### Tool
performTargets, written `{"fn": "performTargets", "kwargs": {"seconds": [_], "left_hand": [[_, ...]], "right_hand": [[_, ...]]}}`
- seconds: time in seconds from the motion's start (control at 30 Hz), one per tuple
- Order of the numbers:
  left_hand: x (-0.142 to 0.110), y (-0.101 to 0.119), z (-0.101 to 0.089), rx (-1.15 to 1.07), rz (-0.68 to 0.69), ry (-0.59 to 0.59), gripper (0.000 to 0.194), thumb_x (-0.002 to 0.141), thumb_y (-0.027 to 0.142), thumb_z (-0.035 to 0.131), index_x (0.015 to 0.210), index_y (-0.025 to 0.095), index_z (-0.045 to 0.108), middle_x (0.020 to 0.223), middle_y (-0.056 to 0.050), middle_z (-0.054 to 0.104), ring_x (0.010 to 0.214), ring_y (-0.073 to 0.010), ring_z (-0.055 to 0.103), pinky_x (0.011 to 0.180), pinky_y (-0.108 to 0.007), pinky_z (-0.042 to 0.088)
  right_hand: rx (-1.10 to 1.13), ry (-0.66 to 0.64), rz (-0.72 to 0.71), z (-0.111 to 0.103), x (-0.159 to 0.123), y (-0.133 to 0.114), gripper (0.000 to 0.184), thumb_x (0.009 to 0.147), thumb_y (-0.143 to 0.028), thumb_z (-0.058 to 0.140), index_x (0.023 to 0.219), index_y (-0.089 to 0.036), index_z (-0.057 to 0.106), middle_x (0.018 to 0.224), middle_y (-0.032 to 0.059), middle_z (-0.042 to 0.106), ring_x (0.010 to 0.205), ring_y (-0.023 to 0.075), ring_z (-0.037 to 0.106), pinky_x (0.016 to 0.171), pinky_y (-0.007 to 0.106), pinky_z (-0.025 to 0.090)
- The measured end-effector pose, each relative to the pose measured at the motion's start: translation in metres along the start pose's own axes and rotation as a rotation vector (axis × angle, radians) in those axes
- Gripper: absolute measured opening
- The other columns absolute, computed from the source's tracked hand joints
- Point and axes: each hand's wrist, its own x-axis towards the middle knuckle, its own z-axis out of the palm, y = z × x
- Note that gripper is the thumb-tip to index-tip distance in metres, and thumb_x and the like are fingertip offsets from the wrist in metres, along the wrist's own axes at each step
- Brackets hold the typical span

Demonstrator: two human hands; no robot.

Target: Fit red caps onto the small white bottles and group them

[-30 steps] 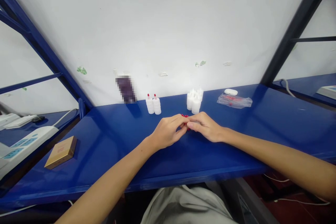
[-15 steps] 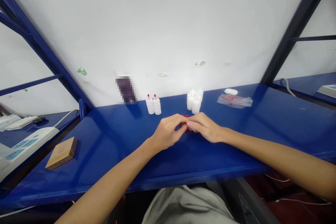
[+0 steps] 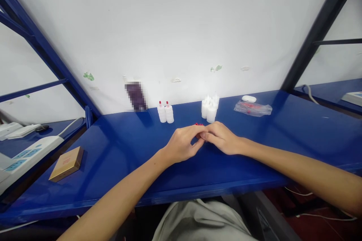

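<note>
My left hand [image 3: 182, 144] and my right hand [image 3: 222, 137] meet fingertip to fingertip at the middle of the blue table [image 3: 127, 150]. Both have their fingers curled and pinched over a small heap of red caps [image 3: 199, 124], most of which the fingers hide. Just behind the hands stands a cluster of white capless bottles [image 3: 209, 107]. Two white bottles with red caps [image 3: 165, 112] stand to the left of that cluster, near the wall.
A clear plastic bag with red pieces [image 3: 252, 108] and a small white object [image 3: 249, 98] lie at the back right. A brown flat box [image 3: 67, 163] lies at the left front edge. White power strips [image 3: 25, 155] sit on the neighbouring table to the left.
The hands have closed a little more over the red caps, so less red shows between the fingers. Their place on the table is almost the same.
</note>
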Motion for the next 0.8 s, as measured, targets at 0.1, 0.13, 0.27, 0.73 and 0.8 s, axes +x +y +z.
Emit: {"fn": "performTargets", "kwargs": {"seconds": [0.1,0.13,0.27,0.73,0.8], "left_hand": [[-0.001,0.000,0.000,-0.007,0.010,-0.035,0.024,0.089,0.011,0.052,0.111,0.019,0.055,0.093,-0.003,0.068,0.077,-0.0116,0.063,0.069,-0.023,0.053],[0.000,0.000,0.000,-0.007,0.004,-0.036,0.023,0.089,0.011,0.051,0.111,0.019,0.055,0.093,-0.003,0.068,0.077,-0.0116,0.063,0.068,-0.023,0.052],[0.002,0.005,0.000,-0.023,-0.020,0.000,0.019,0.089,0.010,0.048,0.105,0.019,0.056,0.089,-0.003,0.065,0.075,-0.0118,0.060,0.067,-0.024,0.051],[-0.013,-0.062,-0.087,0.551,-0.355,-0.480,0.016,0.082,0.018,0.053,0.091,0.021,0.065,0.083,-0.002,0.069,0.073,-0.0171,0.062,0.064,-0.026,0.041],[-0.016,-0.068,-0.092,0.584,-0.410,-0.488,0.017,0.084,0.022,0.052,0.095,0.022,0.066,0.085,-0.002,0.070,0.076,-0.0186,0.064,0.064,-0.026,0.041]], "right_hand": [[-0.007,-0.007,-0.004,0.001,0.000,-0.001,0.044,0.098,-0.044,0.037,0.068,-0.016,0.054,0.057,-0.0025,0.046,0.053,0.0111,0.041,0.056,0.026,0.027],[-0.006,-0.008,0.006,0.002,0.000,-0.001,0.044,0.097,-0.046,0.036,0.070,-0.017,0.055,0.058,-0.0020,0.047,0.054,0.0117,0.042,0.056,0.026,0.028],[0.018,0.011,0.014,0.000,0.002,-0.002,0.047,0.098,-0.054,0.030,0.081,-0.018,0.055,0.067,-0.0001,0.054,0.060,0.0142,0.048,0.059,0.026,0.033],[-0.201,-0.066,0.166,-0.014,0.006,0.008,0.037,0.095,-0.049,0.045,0.091,-0.019,0.066,0.071,0.0019,0.065,0.058,0.0142,0.053,0.058,0.026,0.033],[-0.205,-0.095,0.121,-0.016,0.005,0.006,0.033,0.094,-0.048,0.049,0.102,-0.020,0.064,0.073,0.0010,0.065,0.059,0.0146,0.055,0.059,0.026,0.034]]}}
